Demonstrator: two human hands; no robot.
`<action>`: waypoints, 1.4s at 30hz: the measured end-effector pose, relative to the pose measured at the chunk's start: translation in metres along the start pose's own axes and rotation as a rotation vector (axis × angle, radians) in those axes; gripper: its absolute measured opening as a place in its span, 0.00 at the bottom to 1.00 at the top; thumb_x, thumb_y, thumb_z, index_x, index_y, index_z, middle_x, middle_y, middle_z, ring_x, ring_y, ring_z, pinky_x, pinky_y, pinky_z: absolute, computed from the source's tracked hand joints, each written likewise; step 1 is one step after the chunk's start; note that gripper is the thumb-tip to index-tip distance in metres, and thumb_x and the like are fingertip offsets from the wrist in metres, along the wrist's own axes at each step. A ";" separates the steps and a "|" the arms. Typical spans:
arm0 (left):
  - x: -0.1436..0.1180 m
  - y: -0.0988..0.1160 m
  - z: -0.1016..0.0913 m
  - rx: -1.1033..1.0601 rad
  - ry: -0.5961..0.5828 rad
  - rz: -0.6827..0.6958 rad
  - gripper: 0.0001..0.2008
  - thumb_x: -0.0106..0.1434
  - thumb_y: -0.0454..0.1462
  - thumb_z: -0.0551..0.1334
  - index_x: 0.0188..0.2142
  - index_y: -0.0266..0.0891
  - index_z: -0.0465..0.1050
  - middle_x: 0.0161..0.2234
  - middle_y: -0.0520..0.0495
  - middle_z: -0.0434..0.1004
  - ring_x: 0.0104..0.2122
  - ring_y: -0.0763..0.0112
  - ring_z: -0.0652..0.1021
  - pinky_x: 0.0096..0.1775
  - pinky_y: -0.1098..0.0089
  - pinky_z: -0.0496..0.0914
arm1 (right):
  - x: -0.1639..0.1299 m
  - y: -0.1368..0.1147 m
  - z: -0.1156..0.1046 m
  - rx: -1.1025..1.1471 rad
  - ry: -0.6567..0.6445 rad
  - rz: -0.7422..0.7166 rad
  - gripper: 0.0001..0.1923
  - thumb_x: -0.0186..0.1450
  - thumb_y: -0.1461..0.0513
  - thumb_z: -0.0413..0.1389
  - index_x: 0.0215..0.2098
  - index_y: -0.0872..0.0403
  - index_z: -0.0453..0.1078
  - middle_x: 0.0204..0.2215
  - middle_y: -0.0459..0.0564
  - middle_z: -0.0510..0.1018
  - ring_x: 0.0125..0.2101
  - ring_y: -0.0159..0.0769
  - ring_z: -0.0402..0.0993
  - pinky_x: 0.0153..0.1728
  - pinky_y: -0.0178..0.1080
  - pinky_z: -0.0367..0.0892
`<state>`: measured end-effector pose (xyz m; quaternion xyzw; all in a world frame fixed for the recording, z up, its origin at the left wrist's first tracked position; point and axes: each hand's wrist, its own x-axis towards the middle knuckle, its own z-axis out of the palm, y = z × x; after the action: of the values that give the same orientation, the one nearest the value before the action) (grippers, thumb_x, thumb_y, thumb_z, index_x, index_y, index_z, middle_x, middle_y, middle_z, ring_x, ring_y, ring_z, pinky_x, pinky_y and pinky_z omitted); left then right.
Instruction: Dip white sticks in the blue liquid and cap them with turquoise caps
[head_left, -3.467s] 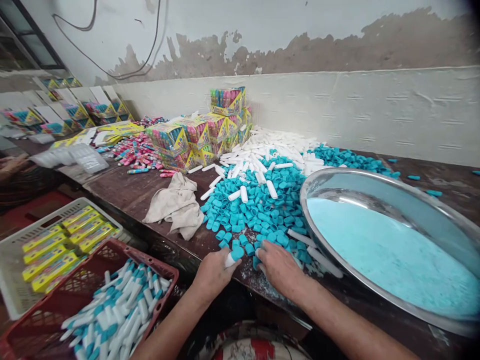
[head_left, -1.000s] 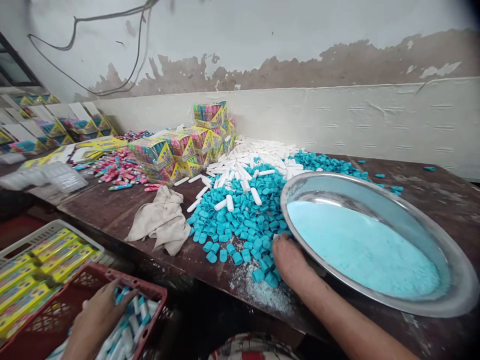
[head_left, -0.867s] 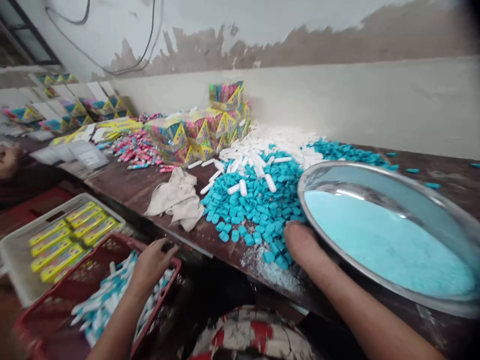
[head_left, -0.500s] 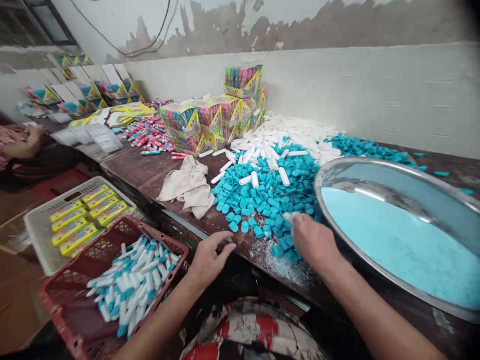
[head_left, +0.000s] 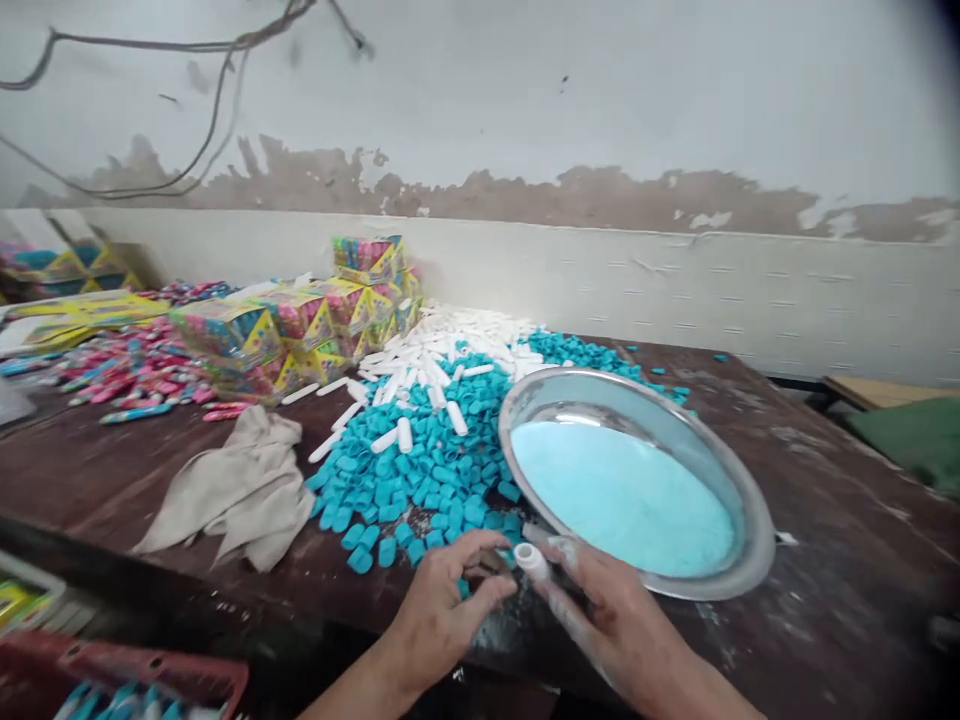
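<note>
My right hand (head_left: 600,620) grips a small white tube (head_left: 534,562), its open end turned up, at the near edge of the table. My left hand (head_left: 450,600) hovers just left of that tube, fingers curled over the nearest turquoise caps (head_left: 420,480); I cannot tell if it pinches one. Those caps lie in a broad heap, with white tubes (head_left: 442,355) piled behind them. A wide metal basin (head_left: 742,500) holding pale blue powder (head_left: 622,495) sits right of the heap, touching my right hand's side.
A crumpled beige cloth (head_left: 240,485) lies left of the caps. Colourful boxes (head_left: 300,320) are stacked at the back left, with pink filled tubes (head_left: 127,375) beside them. A red crate (head_left: 150,675) with capped tubes shows at the bottom left. White powder dusts the table edge.
My left hand left the red crate and came back to the table edge. My right hand picked a white tube from beside the basin. My view swung right.
</note>
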<state>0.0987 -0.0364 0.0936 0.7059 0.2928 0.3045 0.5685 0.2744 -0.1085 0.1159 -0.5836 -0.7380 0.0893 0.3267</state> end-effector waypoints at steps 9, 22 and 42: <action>0.068 -0.020 0.015 0.023 -0.003 -0.171 0.15 0.57 0.46 0.55 0.32 0.36 0.66 0.25 0.51 0.71 0.18 0.74 0.72 0.22 0.74 0.64 | 0.040 0.081 -0.059 -0.562 -0.480 0.216 0.09 0.60 0.63 0.49 0.29 0.55 0.71 0.27 0.53 0.76 0.29 0.39 0.72 0.28 0.35 0.60; 0.092 -0.034 0.025 -0.208 -0.084 -0.223 0.17 0.54 0.47 0.59 0.31 0.34 0.67 0.22 0.53 0.69 0.17 0.75 0.72 0.19 0.75 0.62 | 0.078 0.112 -0.003 -0.390 -0.648 0.135 0.10 0.51 0.70 0.52 0.29 0.57 0.72 0.26 0.49 0.76 0.29 0.37 0.72 0.28 0.33 0.63; 0.089 -0.030 0.027 -0.222 -0.064 -0.228 0.20 0.53 0.50 0.59 0.31 0.34 0.66 0.24 0.52 0.68 0.17 0.76 0.72 0.18 0.76 0.62 | 0.082 0.116 -0.006 -0.099 -0.625 0.191 0.07 0.52 0.65 0.52 0.29 0.56 0.70 0.23 0.44 0.74 0.25 0.32 0.70 0.25 0.31 0.63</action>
<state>0.1752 0.0198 0.0682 0.6105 0.3173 0.2458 0.6828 0.3621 0.0006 0.0918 -0.6098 -0.7478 0.2584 0.0461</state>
